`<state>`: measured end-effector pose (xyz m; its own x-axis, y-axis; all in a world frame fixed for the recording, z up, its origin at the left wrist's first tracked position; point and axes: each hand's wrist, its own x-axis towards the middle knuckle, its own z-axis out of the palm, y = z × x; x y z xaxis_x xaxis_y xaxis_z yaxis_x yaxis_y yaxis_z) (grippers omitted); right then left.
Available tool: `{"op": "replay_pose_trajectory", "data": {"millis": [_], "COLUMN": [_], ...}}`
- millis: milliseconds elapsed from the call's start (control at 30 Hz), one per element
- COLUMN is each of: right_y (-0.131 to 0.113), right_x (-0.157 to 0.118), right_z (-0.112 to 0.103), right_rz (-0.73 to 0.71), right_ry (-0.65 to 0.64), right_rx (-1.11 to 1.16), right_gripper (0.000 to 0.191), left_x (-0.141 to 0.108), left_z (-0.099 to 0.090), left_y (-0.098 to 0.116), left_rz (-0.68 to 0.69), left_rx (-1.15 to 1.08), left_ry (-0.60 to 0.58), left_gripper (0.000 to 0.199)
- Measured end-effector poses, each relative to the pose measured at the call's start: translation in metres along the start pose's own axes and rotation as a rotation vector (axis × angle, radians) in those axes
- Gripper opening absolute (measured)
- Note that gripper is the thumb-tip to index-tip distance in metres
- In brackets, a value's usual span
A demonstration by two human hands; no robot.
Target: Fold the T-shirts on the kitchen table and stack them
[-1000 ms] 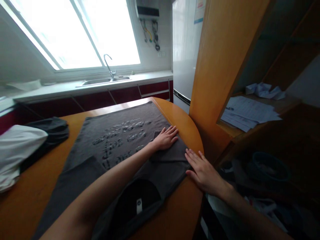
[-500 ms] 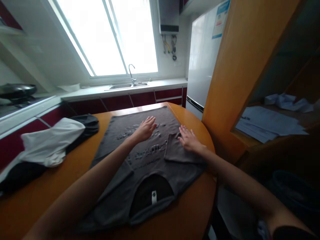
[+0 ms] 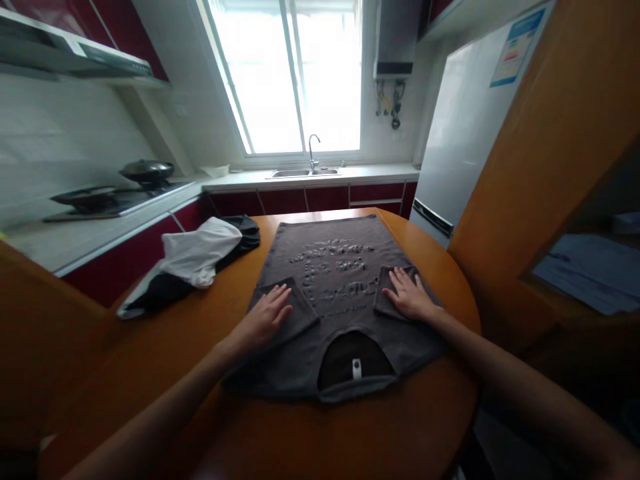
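Note:
A dark grey T-shirt [image 3: 345, 347] lies spread on the wooden table, its neckline toward me and a small white label inside the collar. Raised lettering runs across its front. Both sleeves are folded inward over the body. My left hand [image 3: 267, 313] rests flat on the left folded sleeve [image 3: 300, 320], fingers stretched out. On the right folded sleeve [image 3: 384, 305] my right hand [image 3: 409, 293] lies flat, its fingers slightly spread. Neither hand grips the cloth.
A heap of white and black clothing [image 3: 200, 250] lies at the table's left. The round-ended table [image 3: 400, 427] has a wooden partition [image 3: 540, 160] and a fridge [image 3: 465, 127] to its right. Behind it stand a sink [image 3: 295, 173] and a stove [image 3: 120, 203].
My left hand has moved from over the shirt's middle to the left sleeve. My right hand stays on the right sleeve. The view has turned left.

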<state>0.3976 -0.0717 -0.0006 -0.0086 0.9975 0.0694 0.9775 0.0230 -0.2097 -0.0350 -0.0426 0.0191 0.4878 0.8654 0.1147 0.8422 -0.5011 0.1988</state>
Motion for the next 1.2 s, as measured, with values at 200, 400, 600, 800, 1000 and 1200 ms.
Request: {"op": "replay_pose_trajectory", "data": {"millis": [200, 400, 600, 800, 1000, 1200], "right_y": [-0.032, -0.069, -0.076, -0.076, -0.044, -0.014], "right_x": [-0.01, -0.016, -0.006, -0.001, 0.017, 0.032], "right_z": [-0.012, -0.029, -0.026, -0.029, -0.042, -0.011], "right_rz": [-0.084, 0.029, 0.076, 0.042, 0.116, 0.197], "right_ry": [0.209, -0.112, -0.218, -0.211, -0.039, -0.027], "right_rx": [0.005, -0.02, -0.044, 0.036, 0.033, -0.049], "right_gripper": [0.058, 0.034, 0.027, 0.034, 0.051, 0.074], "left_x": [-0.023, -0.024, -0.025, -0.022, -0.022, -0.021], "left_z": [0.02, 0.014, 0.019, 0.026, 0.026, 0.022], "left_y": [0.018, 0.02, 0.018, 0.009, 0.008, 0.011], "left_rz": [0.052, 0.082, 0.103, 0.143, 0.138, 0.114], "left_rx": [0.046, -0.019, -0.063, -0.051, -0.038, -0.031], "left_ry": [-0.003, 0.014, -0.001, 0.007, -0.007, -0.035], "left_gripper": [0.059, 0.055, 0.053, 0.054, 0.057, 0.058]}}
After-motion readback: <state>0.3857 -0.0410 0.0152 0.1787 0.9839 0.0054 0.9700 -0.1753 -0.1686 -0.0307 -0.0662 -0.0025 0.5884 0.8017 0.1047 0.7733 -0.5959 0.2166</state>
